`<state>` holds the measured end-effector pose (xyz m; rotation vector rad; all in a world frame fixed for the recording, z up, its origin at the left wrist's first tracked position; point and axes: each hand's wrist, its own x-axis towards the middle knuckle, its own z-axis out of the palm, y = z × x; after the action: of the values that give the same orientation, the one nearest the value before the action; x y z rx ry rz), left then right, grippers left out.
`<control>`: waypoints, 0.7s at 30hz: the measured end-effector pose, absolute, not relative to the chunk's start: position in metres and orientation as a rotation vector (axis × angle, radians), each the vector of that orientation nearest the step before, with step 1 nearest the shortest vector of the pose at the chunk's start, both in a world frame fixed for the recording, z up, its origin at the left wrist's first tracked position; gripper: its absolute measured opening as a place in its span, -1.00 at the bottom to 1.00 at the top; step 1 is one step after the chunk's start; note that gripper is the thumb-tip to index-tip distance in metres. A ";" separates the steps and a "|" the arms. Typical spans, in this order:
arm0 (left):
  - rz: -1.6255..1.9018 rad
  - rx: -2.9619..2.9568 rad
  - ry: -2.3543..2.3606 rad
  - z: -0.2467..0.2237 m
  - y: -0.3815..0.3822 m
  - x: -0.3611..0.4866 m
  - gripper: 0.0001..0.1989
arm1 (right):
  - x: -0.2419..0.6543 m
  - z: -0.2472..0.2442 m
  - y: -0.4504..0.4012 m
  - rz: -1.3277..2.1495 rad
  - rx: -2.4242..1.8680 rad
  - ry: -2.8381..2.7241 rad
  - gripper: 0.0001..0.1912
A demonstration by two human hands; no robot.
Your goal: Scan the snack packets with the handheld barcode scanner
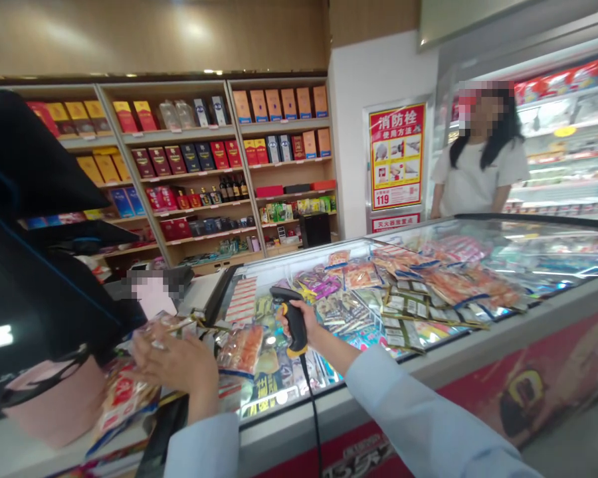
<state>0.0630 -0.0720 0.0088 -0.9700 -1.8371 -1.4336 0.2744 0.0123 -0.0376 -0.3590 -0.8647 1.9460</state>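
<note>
Well, the right grip [309,325] is closed firmly around the handle of a black-and-yellow handheld barcode scanner [295,325], holding it upright with its head tipped away from the person, and the scanner's black cord [315,418] is hanging down past the front of the desk [428,368]. The scanner is hovering over the glass top of a chest freezer [503,232], just above rows of snack packets [403,279] lying inside. The left grip [172,362] is curled, its fingers [149,345] closing on a clear plastic packet [162,325] held near the freezer's left corner, though how tightly is hard to tell. A red-printed packet [124,395] is lying on the desk just below that hand, beside a pink pouch [54,405]. Light-blue sleeves [418,411] are covering both forearms. Across the freezer, another person [478,172] in a white T-shirt is standing with arms lowered. Behind them, shelves [179,172] are displaying boxed goods and bottles, and a red fire-hydrant poster [396,156] is hanging on the white wall.
</note>
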 end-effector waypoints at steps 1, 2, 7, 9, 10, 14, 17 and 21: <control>-1.442 -0.956 -1.861 0.008 -0.072 0.063 -0.41 | 0.275 -0.038 0.011 1.968 -0.359 -0.846 -0.65; -1.447 -0.951 -1.884 0.008 -0.072 0.064 -0.42 | 0.275 -0.037 0.011 1.985 -0.359 -0.828 -0.65; -1.432 -0.931 -2.008 0.007 -0.070 0.064 -0.40 | 0.275 -0.032 0.005 1.987 -0.405 -0.776 -0.65; -1.436 -0.885 -2.048 0.007 -0.070 0.062 -0.42 | 0.275 -0.029 0.001 1.987 -0.413 -0.748 -0.64; -1.430 -0.869 -2.067 0.006 -0.069 0.061 -0.42 | 0.276 -0.027 0.000 1.989 -0.416 -0.733 -0.63; -1.312 -0.912 -2.170 -0.001 -0.066 0.057 -0.38 | 0.278 -0.023 -0.006 1.979 -0.410 -0.701 -0.58; -1.194 -1.051 -2.176 -0.006 -0.059 0.058 -0.49 | 0.278 -0.024 -0.005 1.960 -0.403 -0.703 -0.58; -1.131 -1.335 -2.034 -0.007 -0.042 0.058 -0.61 | 0.278 -0.030 0.000 1.954 -0.404 -0.719 -0.62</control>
<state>0.0577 -0.0423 -0.0073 -1.3351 -2.0343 -1.1311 0.2778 0.0001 -0.0300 -0.4037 -0.7192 1.9535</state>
